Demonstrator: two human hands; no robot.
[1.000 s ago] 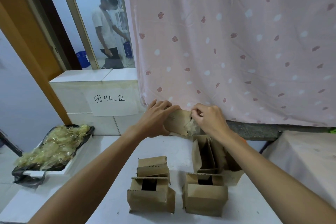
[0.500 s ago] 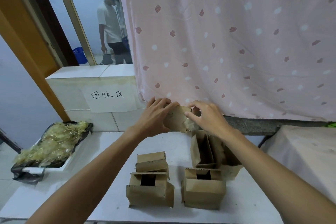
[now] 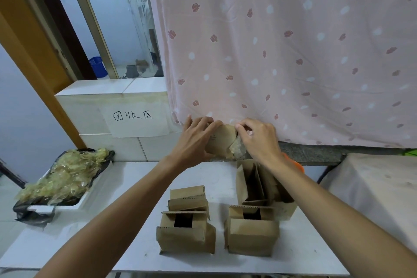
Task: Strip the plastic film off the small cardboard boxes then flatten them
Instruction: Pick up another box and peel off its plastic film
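Cardboard box (image 3: 222, 139) held in the left hand (image 3: 196, 140); the right hand (image 3: 259, 140) pinches its film (image 3: 237, 151). Stripping step, probably; next needs a steady pull away.

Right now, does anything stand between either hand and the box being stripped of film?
Nothing visible does. The left hand grips the box, and the right hand pinches the crumpled film at its right end. Both hands are in direct contact with what they work on.
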